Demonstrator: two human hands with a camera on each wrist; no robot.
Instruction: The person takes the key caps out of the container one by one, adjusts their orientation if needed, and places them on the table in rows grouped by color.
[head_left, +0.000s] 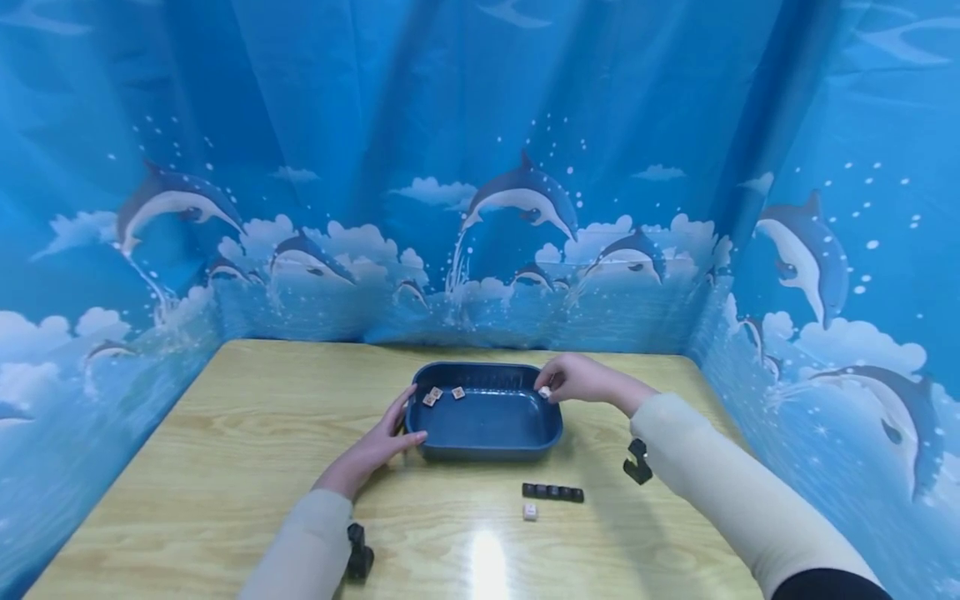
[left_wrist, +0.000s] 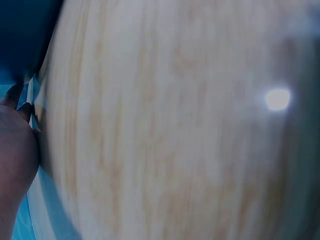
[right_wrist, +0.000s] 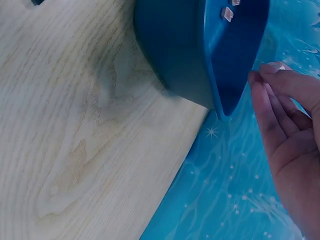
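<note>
A dark blue rectangular tray [head_left: 483, 454] stands on the table. My left hand [head_left: 378, 446] holds its left end, thumb over the front corner and fingers along the side; in the left wrist view the hand shows only at the left edge. My right hand [head_left: 588, 381] is at the tray's right rim, pinching a small white keycap [head_left: 544, 392] between thumb and fingertips. In the right wrist view the fingers hide most of that keycap. Three pale keycaps with reddish marks, one of them here [head_left: 458, 392], lie inside the tray toward its left.
In front of the tray, a row of several black keycaps [head_left: 552, 492] lies on the wooden table [head_left: 247, 450]. One white keycap [head_left: 530, 512] sits just nearer than the row. A blue dolphin-print curtain [head_left: 360, 308] hangs behind and at both sides.
</note>
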